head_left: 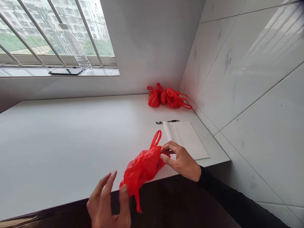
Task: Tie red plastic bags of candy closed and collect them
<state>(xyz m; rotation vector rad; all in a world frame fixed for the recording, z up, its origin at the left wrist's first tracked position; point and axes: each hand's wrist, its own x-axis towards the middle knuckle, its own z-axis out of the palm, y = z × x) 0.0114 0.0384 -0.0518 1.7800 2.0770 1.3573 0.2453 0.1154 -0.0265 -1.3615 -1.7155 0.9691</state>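
Observation:
A crumpled red plastic bag (143, 166) lies across the front edge of the white table, one looped handle pointing up and the other hanging below the edge. My right hand (179, 160) pinches the bag's right end between thumb and fingers. At the bag's lower left is my left hand (109, 199), its fingers spread and the thumb close to or against the plastic; whether it touches I cannot tell. What the bag holds, if anything, is hidden.
Several knotted red bags (167, 96) sit at the table's back right corner. An open notebook (190, 139) and a black pen (167, 121) lie near the tiled right wall (249, 101). On the windowsill are a clear bottle (77, 49) and a dark flat device (65, 72).

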